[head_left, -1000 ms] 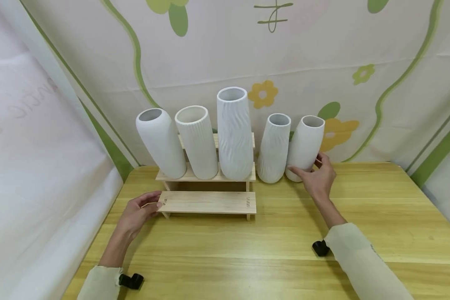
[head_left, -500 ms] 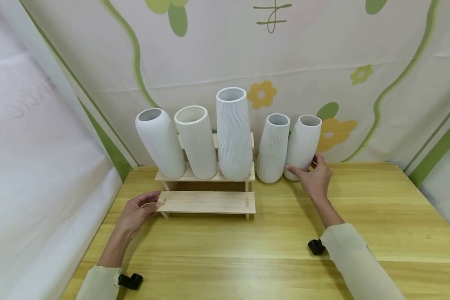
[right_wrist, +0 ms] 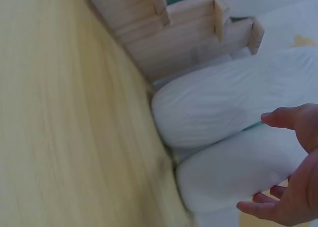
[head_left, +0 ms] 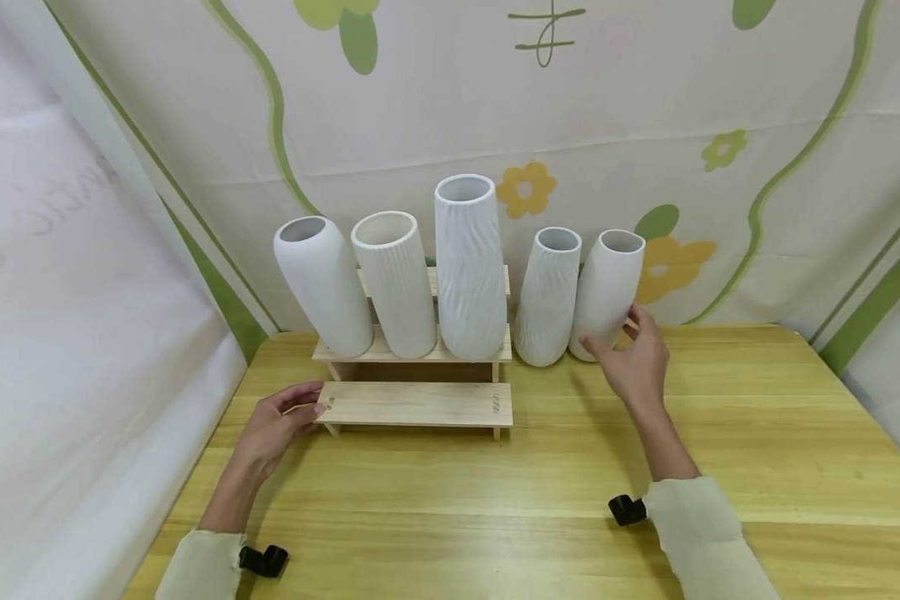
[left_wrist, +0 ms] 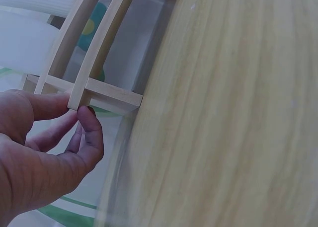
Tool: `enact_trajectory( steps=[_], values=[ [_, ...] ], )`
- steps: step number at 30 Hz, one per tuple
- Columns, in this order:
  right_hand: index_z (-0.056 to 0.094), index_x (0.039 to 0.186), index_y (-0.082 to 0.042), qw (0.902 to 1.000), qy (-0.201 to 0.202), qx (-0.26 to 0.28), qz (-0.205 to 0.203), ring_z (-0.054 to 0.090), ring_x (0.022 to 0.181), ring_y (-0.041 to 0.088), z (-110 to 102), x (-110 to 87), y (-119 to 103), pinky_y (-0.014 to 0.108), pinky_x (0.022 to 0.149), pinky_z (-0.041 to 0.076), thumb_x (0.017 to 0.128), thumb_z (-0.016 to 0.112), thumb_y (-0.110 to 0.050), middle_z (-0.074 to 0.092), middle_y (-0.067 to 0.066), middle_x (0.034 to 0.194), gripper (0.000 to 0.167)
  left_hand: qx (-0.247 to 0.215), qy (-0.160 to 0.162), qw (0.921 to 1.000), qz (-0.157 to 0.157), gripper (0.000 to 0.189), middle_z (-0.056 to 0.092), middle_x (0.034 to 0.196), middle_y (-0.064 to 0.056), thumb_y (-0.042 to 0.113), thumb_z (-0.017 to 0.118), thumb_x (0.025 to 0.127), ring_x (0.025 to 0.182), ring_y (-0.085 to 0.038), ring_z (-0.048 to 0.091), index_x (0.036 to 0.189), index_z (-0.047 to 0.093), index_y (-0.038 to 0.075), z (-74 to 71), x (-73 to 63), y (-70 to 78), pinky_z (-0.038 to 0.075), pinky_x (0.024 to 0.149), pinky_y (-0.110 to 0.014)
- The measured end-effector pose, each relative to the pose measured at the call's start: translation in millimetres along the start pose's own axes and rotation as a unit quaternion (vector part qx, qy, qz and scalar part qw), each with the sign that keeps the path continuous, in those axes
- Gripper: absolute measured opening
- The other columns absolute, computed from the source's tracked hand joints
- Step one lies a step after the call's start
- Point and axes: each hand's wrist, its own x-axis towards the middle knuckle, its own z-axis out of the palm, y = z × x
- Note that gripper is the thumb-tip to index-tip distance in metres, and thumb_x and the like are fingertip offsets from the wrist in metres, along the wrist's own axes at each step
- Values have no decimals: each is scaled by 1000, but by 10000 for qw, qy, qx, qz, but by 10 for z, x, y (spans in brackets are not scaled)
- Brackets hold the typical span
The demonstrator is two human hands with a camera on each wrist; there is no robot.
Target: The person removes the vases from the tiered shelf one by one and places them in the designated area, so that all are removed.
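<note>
My left hand [head_left: 272, 427] pinches the left end of the lowest step of a light wooden tiered stand [head_left: 416, 404]. The left wrist view shows thumb and forefinger at the board's corner [left_wrist: 74, 100]. At the right, my right hand [head_left: 637, 358] is spread about the lower part of a smooth white vase [head_left: 609, 287], thumb in front and fingers at its right side. In the right wrist view its fingers [right_wrist: 258, 207] lie at the vase's edge, loosely bent; contact is hard to tell. That vase stands upright on the table, close beside a textured white vase [head_left: 549, 300].
On the stand's middle step are a smooth white vase [head_left: 322, 287], a ribbed vase [head_left: 395, 287] and a tall wavy vase [head_left: 470, 271]. Behind the wooden table [head_left: 450, 517] hangs a flower-printed cloth [head_left: 607, 108]. White cloth [head_left: 67, 292] borders the left side.
The rightmost vase shifted slightly left toward its neighbour, then stayed put. My right thumb has since slid off its left side to its front, and the grip looks looser. The left hand keeps still.
</note>
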Motion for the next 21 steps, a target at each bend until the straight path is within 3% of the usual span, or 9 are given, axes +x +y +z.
enact_trajectory(
  steps=[6, 10, 21],
  values=[
    [37, 166, -7, 9999, -28, 116, 69, 49, 148, 47, -21, -144, -280, 66, 117, 46, 91, 85, -21, 39, 20, 167, 90, -24, 32, 10000, 10, 56, 57, 137, -5, 17, 68, 107, 106, -5, 64, 158, 50, 0, 6, 2, 3, 61, 92, -23],
    [37, 166, -5, 9991, -35, 432, 41, 47, 151, 43, -18, -236, -467, 62, 117, 48, 91, 85, -21, 37, 23, 165, 91, -8, 21, 10000, 27, 56, 56, 140, -8, 17, 68, 108, 108, -5, 64, 158, 50, 0, 6, 0, 3, 61, 92, -23],
    [45, 160, -1, 9940, -176, 974, -472, 53, 147, 37, 125, -423, -793, 58, 114, 52, 91, 87, -14, 49, 19, 161, 82, -13, 17, 10000, -11, 56, 55, 140, -9, 17, 68, 108, 108, -4, 64, 158, 50, 0, 8, 0, 7, 61, 93, -23]
  ],
)
